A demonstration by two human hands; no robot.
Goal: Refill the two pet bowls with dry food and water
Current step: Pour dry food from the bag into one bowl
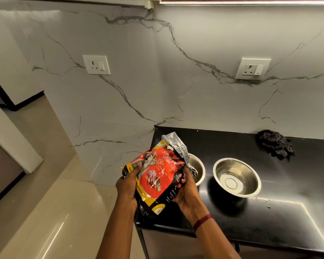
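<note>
Clutching the opened food bag (157,176), left hand (127,186) and right hand (187,191) curl round it; overtilting could miss the nearer bowl (198,165).

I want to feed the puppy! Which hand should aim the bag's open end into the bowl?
Likely the right hand: it grips the puppy food bag near its torn foil top, beside the half-hidden steel bowl. The left hand holds the bag's other side, farther away.

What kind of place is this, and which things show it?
Probably a home kitchen: a black counter against a marble-patterned wall with two switch sockets, two steel bowls on it, and a puppy food bag held by the left hand and right hand.
</note>
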